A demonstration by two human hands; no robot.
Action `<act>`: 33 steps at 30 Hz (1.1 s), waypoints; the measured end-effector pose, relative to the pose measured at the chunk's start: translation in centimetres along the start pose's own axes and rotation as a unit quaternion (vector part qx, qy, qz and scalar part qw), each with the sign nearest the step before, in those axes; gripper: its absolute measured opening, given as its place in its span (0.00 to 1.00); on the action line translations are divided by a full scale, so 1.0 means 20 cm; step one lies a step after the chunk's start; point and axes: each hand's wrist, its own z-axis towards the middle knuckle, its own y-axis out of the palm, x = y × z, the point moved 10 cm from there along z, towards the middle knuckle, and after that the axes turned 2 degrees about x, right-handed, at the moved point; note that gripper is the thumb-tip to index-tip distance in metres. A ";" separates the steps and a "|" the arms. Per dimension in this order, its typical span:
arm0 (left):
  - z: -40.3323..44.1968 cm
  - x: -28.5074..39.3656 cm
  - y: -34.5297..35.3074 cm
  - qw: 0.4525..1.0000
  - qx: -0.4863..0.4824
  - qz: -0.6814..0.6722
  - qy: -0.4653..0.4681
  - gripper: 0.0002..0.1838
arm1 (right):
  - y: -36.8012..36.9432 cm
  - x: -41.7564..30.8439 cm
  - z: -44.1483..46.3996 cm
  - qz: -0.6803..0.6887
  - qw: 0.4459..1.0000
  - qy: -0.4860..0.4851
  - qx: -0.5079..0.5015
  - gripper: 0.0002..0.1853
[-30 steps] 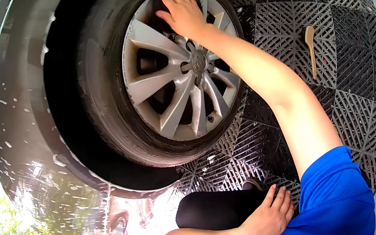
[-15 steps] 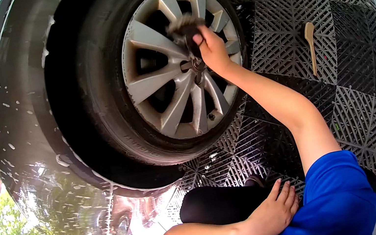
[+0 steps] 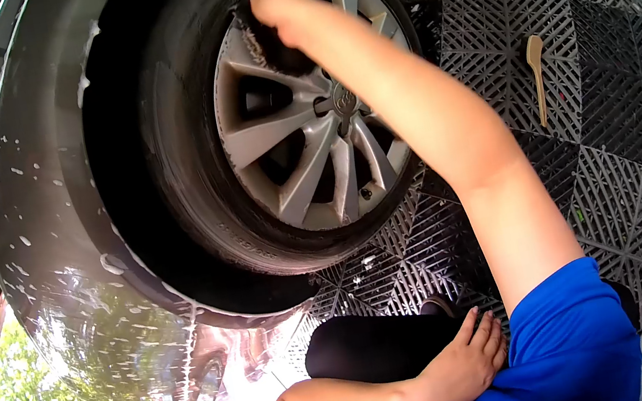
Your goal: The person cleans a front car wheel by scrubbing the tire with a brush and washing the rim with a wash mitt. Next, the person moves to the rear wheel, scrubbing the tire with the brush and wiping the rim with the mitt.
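Note:
My right hand point(image 3: 281, 10) is closed round a dark brush point(image 3: 252, 40), whose bristles lie against the upper left of the silver wheel rim point(image 3: 289, 134), beside the tyre point(image 3: 195, 183). Most of the brush's handle is hidden by the hand. Low in the view, my left hand point(image 3: 468, 356) holds nothing and lies flat with its fingers extended, by my dark-clothed knee point(image 3: 372, 351) and blue shirt.
A car body point(image 3: 61, 244) with foam spots fills the left side around the dark wheel arch. On the black and grey grated floor tiles point(image 3: 614, 100), right of the wheel, lies a light-coloured wooden-looking brush or scraper point(image 3: 538, 75).
My right hand has carried the brush from the top of the rim down near the hub, then to the rim's upper left. My left hand has barely moved.

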 end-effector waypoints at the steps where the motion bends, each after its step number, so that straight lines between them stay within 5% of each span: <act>1: 0.00 0.01 0.00 1.000 -0.006 0.000 0.006 0.25 | 0.04 0.05 0.11 0.084 0.996 0.017 -0.024 0.14; 3: 0.01 0.04 0.00 1.000 -0.009 -0.004 0.009 0.25 | 0.10 0.06 0.06 0.021 0.989 0.054 -0.133 0.14; 5: 0.01 0.05 0.00 1.000 -0.004 0.010 0.015 0.25 | 0.18 -0.08 -0.11 -0.341 0.911 -0.205 -0.112 0.12; 7: 0.02 0.07 0.02 1.000 -0.006 0.010 0.026 0.25 | 0.27 -0.06 -0.25 -0.387 0.822 -0.407 0.088 0.12; 9: 0.02 0.07 0.01 1.000 -0.010 -0.006 0.023 0.25 | 0.21 -0.10 -0.24 -0.411 0.874 -0.256 -0.025 0.10; 10: 0.03 0.07 0.00 0.999 -0.036 -0.006 0.032 0.24 | 0.19 -0.11 -0.16 -0.353 0.890 -0.289 -0.032 0.11; 12: 0.04 0.09 0.02 0.997 -0.060 -0.004 0.041 0.24 | 0.14 0.15 0.14 -0.189 0.975 -0.069 -0.092 0.14; 14: 0.05 0.09 0.00 0.999 -0.001 0.026 0.021 0.25 | 0.15 0.20 0.11 -0.196 0.973 -0.064 -0.108 0.16; 15: 0.03 0.09 0.01 0.999 -0.002 0.035 0.026 0.25 | 0.19 0.08 -0.08 -0.349 0.920 -0.137 -0.111 0.16; 17: 0.02 0.10 0.03 0.999 -0.019 0.023 0.025 0.25 | 0.18 0.08 -0.23 -0.380 0.891 -0.244 0.042 0.18; 20: 0.02 0.08 0.04 1.000 -0.010 0.013 0.021 0.25 | 0.08 0.16 -0.25 -0.230 0.902 -0.364 0.041 0.17; 21: 0.02 0.09 0.04 1.000 -0.006 0.008 0.016 0.25 | 0.04 0.24 -0.22 -0.245 0.929 -0.279 0.002 0.17; 23: 0.04 0.07 0.05 1.000 -0.013 0.024 0.015 0.25 | -0.04 0.39 -0.27 -0.160 0.884 -0.440 -0.015 0.20; 25: 0.05 0.06 0.05 0.999 -0.019 0.039 0.014 0.25 | -0.08 0.44 -0.38 -0.210 0.833 -0.507 0.072 0.20; 26: 0.05 0.05 0.04 0.999 -0.019 0.040 0.008 0.25 | -0.07 0.46 -0.34 -0.217 0.878 -0.424 0.044 0.24; 29: 0.03 0.06 0.04 1.000 -0.001 0.023 0.003 0.25 | 0.03 0.27 -0.35 -0.138 0.862 -0.482 0.069 0.24; 31: 0.03 0.06 0.04 1.000 0.017 0.004 0.004 0.24 | 0.06 0.14 -0.33 -0.065 0.898 -0.431 0.049 0.27; 33: 0.01 0.07 0.06 1.000 0.018 -0.015 0.008 0.24 | 0.05 0.16 -0.37 -0.116 0.851 -0.505 0.083 0.28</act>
